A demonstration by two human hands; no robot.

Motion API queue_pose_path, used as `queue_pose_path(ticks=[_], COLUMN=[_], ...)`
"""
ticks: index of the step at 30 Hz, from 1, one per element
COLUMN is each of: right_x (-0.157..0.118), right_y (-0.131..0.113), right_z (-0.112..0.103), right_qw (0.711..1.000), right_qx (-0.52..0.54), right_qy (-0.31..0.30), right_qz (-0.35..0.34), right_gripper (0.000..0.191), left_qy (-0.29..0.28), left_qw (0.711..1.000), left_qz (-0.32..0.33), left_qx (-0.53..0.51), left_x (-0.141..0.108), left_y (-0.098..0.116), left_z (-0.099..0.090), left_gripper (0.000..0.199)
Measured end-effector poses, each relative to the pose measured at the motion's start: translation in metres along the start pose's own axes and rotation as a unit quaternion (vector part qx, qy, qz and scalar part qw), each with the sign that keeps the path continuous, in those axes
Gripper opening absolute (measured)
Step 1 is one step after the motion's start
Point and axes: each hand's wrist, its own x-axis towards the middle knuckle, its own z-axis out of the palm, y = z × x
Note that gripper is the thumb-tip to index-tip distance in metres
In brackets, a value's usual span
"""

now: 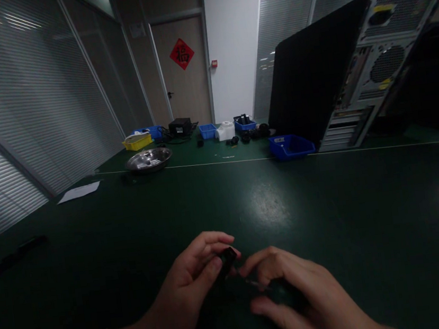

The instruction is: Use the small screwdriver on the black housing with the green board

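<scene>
My left hand [193, 274] is closed around a small black block-like part [227, 259], with the thumb on its near side and the fingers behind it. The part is tilted, and its lower end is dark and hard to make out. My right hand [294, 288] is close by on the right, its index finger bent toward the black part. Between its curled fingers and thumb shows a thin, blurred, pale sliver [258, 285], whose kind I cannot tell. Both hands are above the near side of the dark green table [161, 209].
A dark strip-shaped object [16, 254] lies at the far left, behind it a white sheet [79, 192]. Further back are a metal bowl [149, 161], a yellow bin [137, 143], a blue bin [291, 147], a white device [225, 130] and a large computer case [312, 73].
</scene>
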Motion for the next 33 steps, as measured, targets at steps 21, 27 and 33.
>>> queue_pose_path(ticks=[21,27,33], right_x=[0.001,0.003,0.004], right_y=[-0.003,-0.004,-0.004], right_z=[0.001,-0.002,-0.003], right_qw=[0.997,0.995,0.993], right_qx=[-0.031,-0.043,-0.062], right_qy=[-0.021,-0.038,-0.048], right_qz=[0.073,0.086,0.084], right_gripper=[0.011,0.014,0.018], left_qy=[-0.010,-0.018,-0.046], left_qw=[0.999,1.000,0.998], left_qz=[0.004,-0.006,0.042], left_qx=[0.050,0.000,-0.001], left_x=[-0.003,-0.004,-0.004], left_y=[0.005,0.004,0.002], left_z=[0.003,0.002,0.003], left_gripper=[0.008,0.013,0.023])
